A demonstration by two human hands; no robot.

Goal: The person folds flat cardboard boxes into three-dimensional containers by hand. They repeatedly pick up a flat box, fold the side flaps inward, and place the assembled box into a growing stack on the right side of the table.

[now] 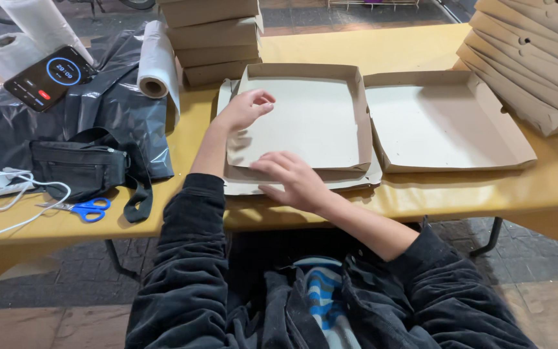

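An open brown cardboard box (311,116), its lid half (444,123) lying to the right, rests on a yellow table (537,187). My left hand (245,108) curls its fingers over the box's left wall near the far corner. My right hand (292,179) lies flat on the box's near wall and presses it outward. Flat cardboard sheets (356,183) lie under the box.
Folded boxes stand stacked at the back centre (214,39) and at the right (537,58). To the left lie a black plastic bag (117,110), a roll of bags (157,61), a phone showing a timer (50,77), a black pouch (79,165), blue scissors (85,209) and a white cable (8,194).
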